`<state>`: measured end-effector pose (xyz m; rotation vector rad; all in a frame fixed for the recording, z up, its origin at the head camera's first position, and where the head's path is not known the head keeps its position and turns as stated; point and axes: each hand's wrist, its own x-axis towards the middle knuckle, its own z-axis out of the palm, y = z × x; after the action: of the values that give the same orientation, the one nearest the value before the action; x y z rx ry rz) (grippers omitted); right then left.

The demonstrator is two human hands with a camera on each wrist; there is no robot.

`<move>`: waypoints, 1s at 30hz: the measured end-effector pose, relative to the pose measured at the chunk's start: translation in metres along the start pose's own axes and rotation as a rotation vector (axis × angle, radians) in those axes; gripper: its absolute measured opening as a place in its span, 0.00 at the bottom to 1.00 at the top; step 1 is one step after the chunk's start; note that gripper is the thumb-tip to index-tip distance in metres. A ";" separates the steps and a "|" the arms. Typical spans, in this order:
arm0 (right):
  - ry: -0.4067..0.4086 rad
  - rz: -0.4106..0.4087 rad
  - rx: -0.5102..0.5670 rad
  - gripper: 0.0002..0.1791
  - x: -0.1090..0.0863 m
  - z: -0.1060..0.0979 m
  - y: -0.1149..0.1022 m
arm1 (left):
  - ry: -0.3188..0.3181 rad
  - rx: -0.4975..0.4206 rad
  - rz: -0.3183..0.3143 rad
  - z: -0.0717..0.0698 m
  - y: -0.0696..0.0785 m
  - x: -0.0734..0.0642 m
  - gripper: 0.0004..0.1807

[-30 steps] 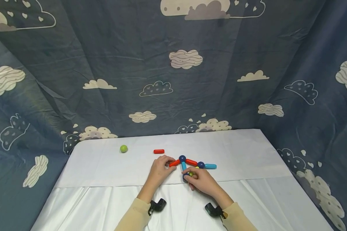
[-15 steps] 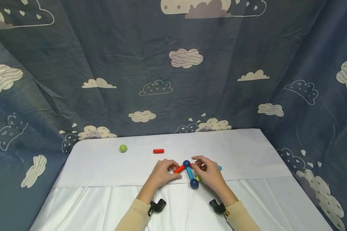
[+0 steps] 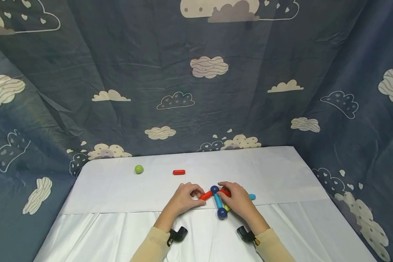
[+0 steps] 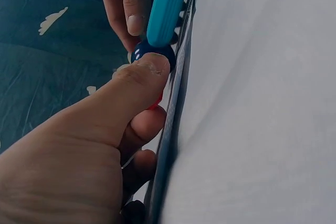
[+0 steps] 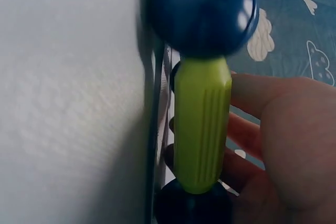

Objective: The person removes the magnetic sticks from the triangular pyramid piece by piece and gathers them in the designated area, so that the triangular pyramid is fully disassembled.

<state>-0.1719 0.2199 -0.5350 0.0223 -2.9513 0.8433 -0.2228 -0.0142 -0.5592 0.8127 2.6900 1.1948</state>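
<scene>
Coloured magnetic building rods and balls are joined into one shape on the table. My left hand (image 3: 182,198) pinches a red rod (image 3: 206,195) between thumb and fingers. That rod meets a dark blue ball (image 3: 214,189) at the top. From there a light blue rod (image 3: 218,201) runs to a nearer blue ball (image 3: 222,213). On the other side, my right hand (image 3: 238,199) pinches a second red rod (image 3: 225,192). A yellow-green rod (image 5: 202,124) links two blue balls in the right wrist view. Another light blue rod (image 3: 252,197) pokes out past the right hand, which hides its other end.
A loose red rod (image 3: 179,172) lies farther back on the white-covered table (image 3: 265,171). To its left is a green ball (image 3: 139,169). A dark blue curtain with clouds (image 3: 134,72) hangs behind the table and at both sides.
My right hand has gone from the nearest blue ball to the right-hand red rod. The joined shape has shifted right and closer to me, with the left hand still pinching its red rod.
</scene>
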 end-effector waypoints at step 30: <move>-0.102 -0.028 0.078 0.16 -0.001 0.002 -0.001 | 0.095 -0.127 -0.011 0.002 -0.009 0.002 0.10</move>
<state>-0.1709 0.2182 -0.5360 0.1144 -3.0016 0.9816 -0.2279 -0.0160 -0.5666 0.7409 2.6540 1.4190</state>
